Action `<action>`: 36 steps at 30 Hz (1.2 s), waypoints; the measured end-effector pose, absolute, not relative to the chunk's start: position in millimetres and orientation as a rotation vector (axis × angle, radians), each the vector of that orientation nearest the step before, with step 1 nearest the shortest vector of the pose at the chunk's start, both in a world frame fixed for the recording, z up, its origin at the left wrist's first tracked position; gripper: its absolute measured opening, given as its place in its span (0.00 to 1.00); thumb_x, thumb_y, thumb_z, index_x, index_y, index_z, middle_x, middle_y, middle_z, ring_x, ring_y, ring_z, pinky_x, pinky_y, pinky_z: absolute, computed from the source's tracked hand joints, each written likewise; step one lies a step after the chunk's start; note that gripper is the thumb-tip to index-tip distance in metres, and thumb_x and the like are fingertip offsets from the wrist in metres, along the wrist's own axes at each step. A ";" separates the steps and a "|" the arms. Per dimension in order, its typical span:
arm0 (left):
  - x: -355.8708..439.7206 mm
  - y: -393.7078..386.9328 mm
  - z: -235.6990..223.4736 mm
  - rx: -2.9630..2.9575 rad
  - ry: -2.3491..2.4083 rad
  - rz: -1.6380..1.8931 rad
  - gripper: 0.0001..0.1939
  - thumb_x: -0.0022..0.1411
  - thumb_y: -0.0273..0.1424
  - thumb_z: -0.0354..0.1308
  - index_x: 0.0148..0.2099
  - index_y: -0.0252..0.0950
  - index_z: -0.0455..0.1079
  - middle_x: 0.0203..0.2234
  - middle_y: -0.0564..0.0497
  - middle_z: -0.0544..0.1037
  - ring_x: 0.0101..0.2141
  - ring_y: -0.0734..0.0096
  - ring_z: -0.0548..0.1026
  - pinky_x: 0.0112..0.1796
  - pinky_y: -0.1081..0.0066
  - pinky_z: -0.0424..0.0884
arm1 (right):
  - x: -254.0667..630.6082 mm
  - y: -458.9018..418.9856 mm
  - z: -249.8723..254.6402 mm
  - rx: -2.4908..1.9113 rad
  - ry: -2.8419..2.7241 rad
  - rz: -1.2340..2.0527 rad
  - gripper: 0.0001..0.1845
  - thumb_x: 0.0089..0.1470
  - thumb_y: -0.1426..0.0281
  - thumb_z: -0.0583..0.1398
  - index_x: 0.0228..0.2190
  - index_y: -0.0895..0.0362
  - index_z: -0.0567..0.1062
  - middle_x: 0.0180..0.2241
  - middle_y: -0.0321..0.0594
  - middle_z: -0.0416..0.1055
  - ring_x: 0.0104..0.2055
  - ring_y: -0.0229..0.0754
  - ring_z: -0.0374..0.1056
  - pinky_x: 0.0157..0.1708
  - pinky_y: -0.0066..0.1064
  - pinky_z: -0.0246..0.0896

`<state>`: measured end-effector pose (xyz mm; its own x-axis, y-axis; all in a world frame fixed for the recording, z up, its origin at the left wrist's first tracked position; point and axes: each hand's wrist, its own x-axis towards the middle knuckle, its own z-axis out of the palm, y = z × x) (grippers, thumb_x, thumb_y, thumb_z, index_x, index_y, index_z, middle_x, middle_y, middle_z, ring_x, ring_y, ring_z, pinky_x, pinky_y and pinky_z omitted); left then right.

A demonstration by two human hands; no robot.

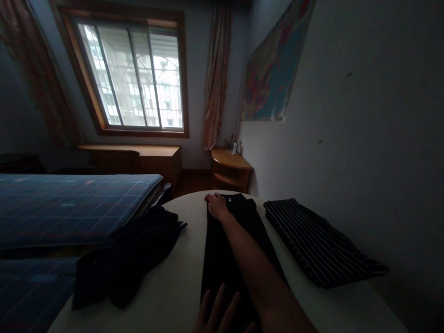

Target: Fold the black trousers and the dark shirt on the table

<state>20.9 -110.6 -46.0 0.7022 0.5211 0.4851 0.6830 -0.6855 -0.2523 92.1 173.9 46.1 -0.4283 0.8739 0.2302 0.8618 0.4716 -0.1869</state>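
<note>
One black garment (217, 249) lies beneath the right hand (217, 206), which bends over its far end, whether pinching I cannot tell, while nearer the wearer the left hand (222, 317) spreads its fingers, so straightening seems in hand and the next move probably calls for even tension.

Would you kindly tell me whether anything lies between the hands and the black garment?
Nothing visible does: the right hand rests on the black garment, at its far end; the left hand is over its nearer part, contact unclear. The striped cloth and dark clothing lie to either side.
</note>
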 end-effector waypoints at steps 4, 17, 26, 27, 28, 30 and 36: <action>22.6 -109.9 -49.8 -2.498 -0.942 -0.506 0.31 0.72 0.36 0.49 0.71 0.59 0.43 0.62 0.57 0.64 0.55 0.58 0.73 0.48 0.61 0.76 | 86.8 184.5 46.4 -1.560 -2.428 0.088 0.19 0.60 0.77 0.51 0.47 0.55 0.76 0.56 0.46 0.68 0.62 0.52 0.52 0.57 0.43 0.50; 21.3 -111.8 -55.8 -2.521 -0.971 -0.535 0.32 0.71 0.40 0.51 0.71 0.60 0.43 0.63 0.54 0.64 0.56 0.55 0.72 0.54 0.55 0.71 | 85.2 159.7 42.9 -1.525 -2.446 0.079 0.26 0.67 0.69 0.43 0.62 0.57 0.62 0.69 0.46 0.48 0.69 0.50 0.38 0.64 0.45 0.34; 21.0 -113.5 -23.8 -2.472 -0.838 -0.458 0.29 0.72 0.38 0.49 0.71 0.52 0.46 0.59 0.49 0.70 0.52 0.56 0.76 0.51 0.58 0.72 | 88.7 151.6 34.0 -1.557 -2.564 0.382 0.35 0.67 0.51 0.43 0.65 0.59 0.57 0.69 0.50 0.47 0.70 0.54 0.40 0.65 0.53 0.35; 20.8 -113.3 -23.1 -2.493 -0.833 -0.458 0.30 0.72 0.39 0.49 0.72 0.52 0.45 0.60 0.48 0.69 0.52 0.56 0.75 0.52 0.58 0.70 | 91.0 151.9 35.6 -1.533 -2.567 0.394 0.33 0.68 0.52 0.41 0.65 0.58 0.58 0.69 0.48 0.48 0.70 0.52 0.41 0.65 0.51 0.36; 20.6 -113.0 -23.2 -2.510 -0.832 -0.459 0.30 0.72 0.41 0.48 0.72 0.52 0.44 0.60 0.48 0.69 0.52 0.56 0.75 0.53 0.57 0.69 | 94.1 151.0 38.3 -1.507 -2.564 0.393 0.32 0.68 0.54 0.41 0.64 0.57 0.60 0.68 0.46 0.50 0.70 0.50 0.43 0.65 0.49 0.39; 20.2 -112.3 -25.4 -2.528 -0.829 -0.454 0.32 0.72 0.44 0.48 0.72 0.52 0.43 0.60 0.46 0.70 0.52 0.54 0.74 0.54 0.56 0.68 | 103.7 145.7 46.0 -1.460 -2.546 0.360 0.27 0.69 0.58 0.43 0.61 0.56 0.64 0.66 0.45 0.56 0.67 0.46 0.50 0.63 0.42 0.45; 22.2 -113.4 -29.1 -2.628 -0.929 -0.318 0.32 0.72 0.44 0.48 0.72 0.54 0.42 0.62 0.43 0.66 0.56 0.47 0.70 0.53 0.48 0.66 | 167.7 117.8 76.1 -1.458 -2.513 0.258 0.20 0.62 0.75 0.48 0.50 0.56 0.73 0.51 0.45 0.73 0.52 0.45 0.69 0.51 0.33 0.58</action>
<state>22.2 -113.4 -29.1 0.7618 0.5656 0.3158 0.6405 -0.7307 -0.2362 167.7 117.8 76.1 -0.4816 0.8701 0.1051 0.8307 0.4914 -0.2618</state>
